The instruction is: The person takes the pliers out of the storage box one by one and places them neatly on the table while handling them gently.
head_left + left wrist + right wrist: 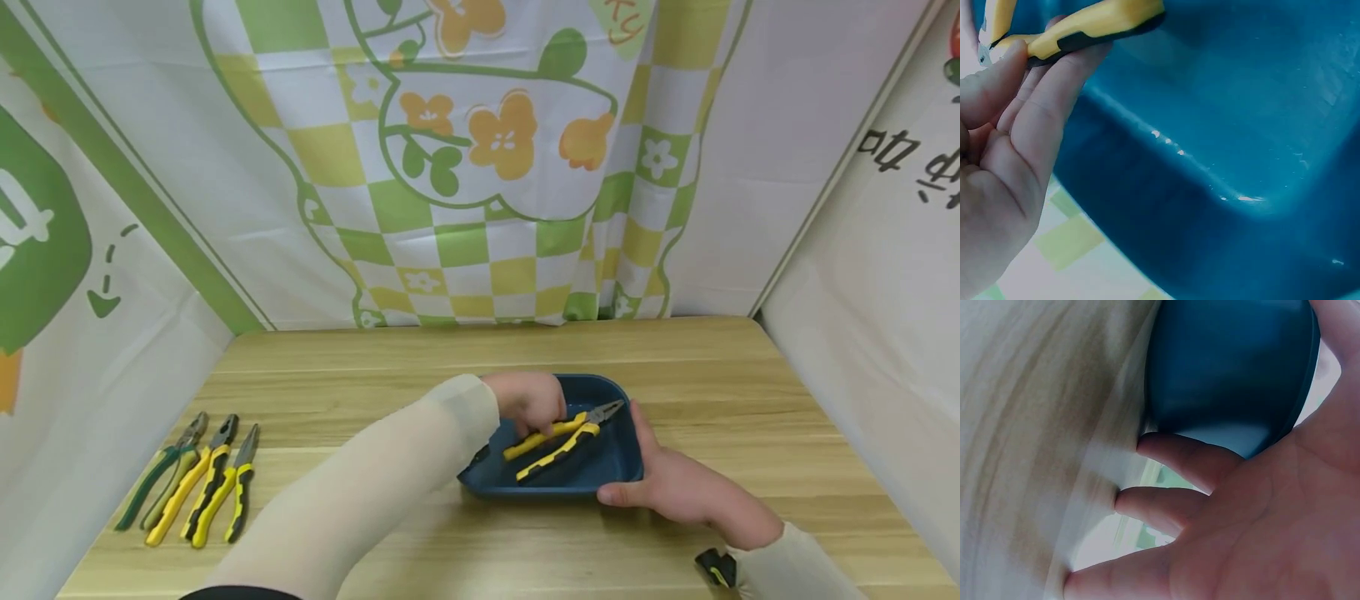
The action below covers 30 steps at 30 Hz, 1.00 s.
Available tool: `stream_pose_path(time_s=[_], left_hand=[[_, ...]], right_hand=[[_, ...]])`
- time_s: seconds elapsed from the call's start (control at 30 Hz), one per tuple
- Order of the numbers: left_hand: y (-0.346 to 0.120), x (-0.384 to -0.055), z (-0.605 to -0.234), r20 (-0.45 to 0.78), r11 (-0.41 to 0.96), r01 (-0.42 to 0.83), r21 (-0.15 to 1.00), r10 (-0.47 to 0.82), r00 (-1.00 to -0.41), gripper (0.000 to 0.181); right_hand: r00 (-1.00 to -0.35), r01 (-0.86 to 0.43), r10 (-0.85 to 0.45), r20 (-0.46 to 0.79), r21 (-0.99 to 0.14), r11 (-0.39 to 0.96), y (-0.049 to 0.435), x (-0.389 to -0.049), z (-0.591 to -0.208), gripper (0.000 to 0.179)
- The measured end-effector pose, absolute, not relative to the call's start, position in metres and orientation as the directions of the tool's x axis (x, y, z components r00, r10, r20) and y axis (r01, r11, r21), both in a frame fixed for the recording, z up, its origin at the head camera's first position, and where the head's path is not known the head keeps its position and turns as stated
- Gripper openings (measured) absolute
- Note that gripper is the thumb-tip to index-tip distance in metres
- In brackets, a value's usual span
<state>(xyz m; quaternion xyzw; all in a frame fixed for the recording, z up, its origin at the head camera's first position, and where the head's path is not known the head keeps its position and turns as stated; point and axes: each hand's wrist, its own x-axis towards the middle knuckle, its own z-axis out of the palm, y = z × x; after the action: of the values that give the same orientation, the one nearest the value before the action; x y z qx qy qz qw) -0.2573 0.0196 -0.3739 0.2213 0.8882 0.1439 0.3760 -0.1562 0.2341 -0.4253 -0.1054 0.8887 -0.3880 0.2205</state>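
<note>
My left hand (pixel 536 402) reaches into a dark blue tray (pixel 626 454) and pinches one yellow-and-black handle of a pair of combination pliers (pixel 558 454). The pliers' handles are spread, and their grey jaws point toward the tray's far right corner. In the left wrist view, thumb and fingers (pixel 1054 100) lie on either side of the handle (pixel 1097 28). My right hand (pixel 675 482) rests against the tray's right end, thumb at the near right corner. The right wrist view shows its fingers (pixel 1191 456) spread and fairly straight beside the tray wall (pixel 1222 375).
Three more pliers lie side by side on the left of the wooden table (pixel 375 542): green-handled pliers (pixel 161 475), yellow-and-black pliers (pixel 198 483) and long-nose pliers (pixel 228 492). A patterned curtain (pixel 480 250) hangs behind the table. A small black object (pixel 716 568) is by the right sleeve.
</note>
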Motion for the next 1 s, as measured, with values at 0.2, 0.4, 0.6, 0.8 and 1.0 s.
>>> stream_pose_path(time_s=[0.2, 0.4, 0.6, 0.8, 1.0], left_hand=[[0.011, -0.262, -0.367, -0.599, 0.840, 0.152, 0.521, 0.487, -0.635, 0.035], [-0.004, -0.269, -0.366, -0.590, 0.805, 0.079, 0.588, 0.494, -0.639, 0.034], [-0.024, -0.274, -0.366, -0.576, 0.795, 0.027, 0.606, 0.461, -0.675, 0.034], [-0.051, -0.280, -0.358, -0.562, 0.780, -0.019, 0.626, 0.434, -0.704, 0.030], [-0.085, -0.285, -0.350, -0.513, 0.781, -0.033, 0.624, 0.377, -0.771, 0.035]], right_hand=[[-0.884, -0.028, -0.356, -0.302, -0.726, 0.687, 0.233, -0.156, -0.425, 0.134], [-0.883, -0.012, -0.343, -0.320, -0.715, 0.699, 0.232, -0.155, -0.423, 0.134], [-0.888, -0.021, -0.339, -0.310, -0.709, 0.705, 0.233, -0.154, -0.424, 0.136], [-0.891, -0.030, -0.342, -0.299, -0.712, 0.702, 0.233, -0.154, -0.426, 0.136], [-0.884, -0.039, -0.362, -0.295, -0.726, 0.686, 0.233, -0.154, -0.426, 0.134]])
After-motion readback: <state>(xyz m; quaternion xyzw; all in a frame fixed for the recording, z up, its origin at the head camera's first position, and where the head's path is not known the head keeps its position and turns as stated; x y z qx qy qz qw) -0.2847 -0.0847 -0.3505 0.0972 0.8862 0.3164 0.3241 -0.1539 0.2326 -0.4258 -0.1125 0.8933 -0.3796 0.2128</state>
